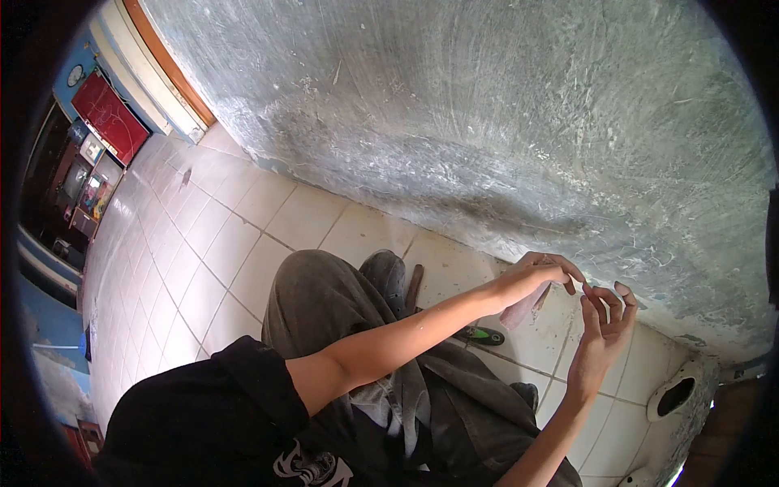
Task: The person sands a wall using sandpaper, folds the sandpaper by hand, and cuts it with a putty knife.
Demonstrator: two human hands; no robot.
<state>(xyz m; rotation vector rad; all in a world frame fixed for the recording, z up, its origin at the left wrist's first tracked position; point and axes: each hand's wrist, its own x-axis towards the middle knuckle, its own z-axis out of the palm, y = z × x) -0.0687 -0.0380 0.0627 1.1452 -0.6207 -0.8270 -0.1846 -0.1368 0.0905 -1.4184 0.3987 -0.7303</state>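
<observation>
My left hand (542,274) is stretched out near the foot of the wall, with its fingers bent. A pinkish-grey folded sheet (517,313) shows under its palm and appears held there; its kind is unclear. Close by, my right hand (604,321) is raised with its fingers apart and curved. The fingertips of the two hands nearly meet, and I cannot tell whether they touch. On the floor below my left forearm lies a tool with a green and black handle (484,335); its other end is hidden by my leg.
A rough grey plastered wall (454,105) rises ahead, above white floor tiles (260,199). A brown stick-like piece (415,284) lies beside my shoe (385,276). At right is a whitish fixture with a dark opening (673,398). A red door (112,116) and shelves stand far left.
</observation>
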